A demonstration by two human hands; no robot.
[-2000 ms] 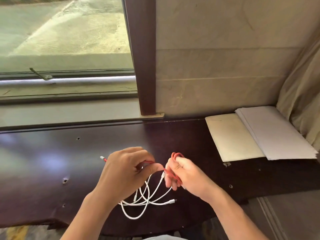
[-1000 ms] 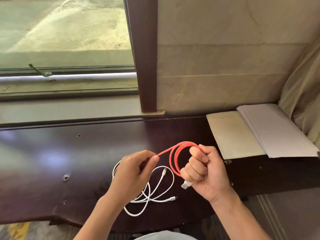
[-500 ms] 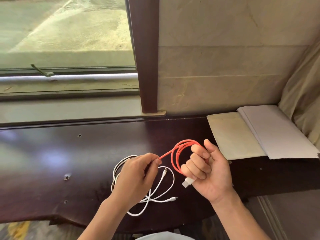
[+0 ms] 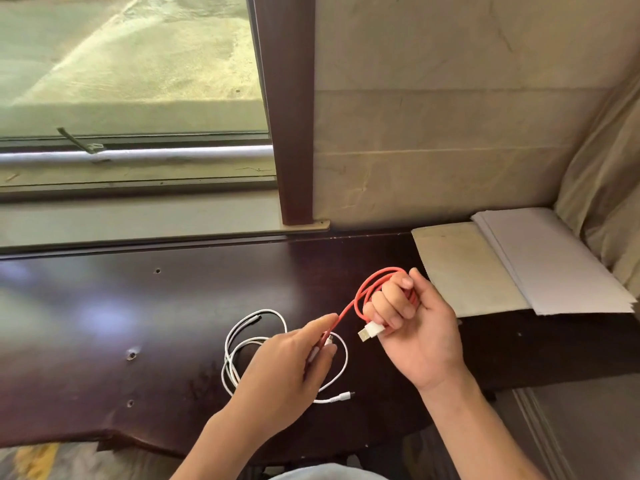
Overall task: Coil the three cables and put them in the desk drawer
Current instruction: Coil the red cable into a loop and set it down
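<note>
A red cable (image 4: pixel 367 285) is looped around the fingers of my right hand (image 4: pixel 414 329), which is closed on the coil above the dark desk (image 4: pixel 104 306). Its white USB plug (image 4: pixel 370 331) sticks out below those fingers. My left hand (image 4: pixel 291 368) pinches the free end of the red cable between thumb and fingers, and the strand runs taut between the hands. White cables (image 4: pixel 239 344) lie in loose loops on the desk under my left hand, one small plug (image 4: pixel 343 396) pointing right. I cannot tell how many white cables there are. No drawer is in view.
A stack of white paper (image 4: pixel 550 261) and a beige pad (image 4: pixel 464 271) lie at the desk's back right, with a curtain (image 4: pixel 602 188) beside them. A window and its dark frame post (image 4: pixel 287 109) stand behind. The desk's front edge curves near me.
My right hand has risen and turned palm up with the red coil on its fingers. My left hand slid down the red strand toward its end, uncovering more of the white loops.
</note>
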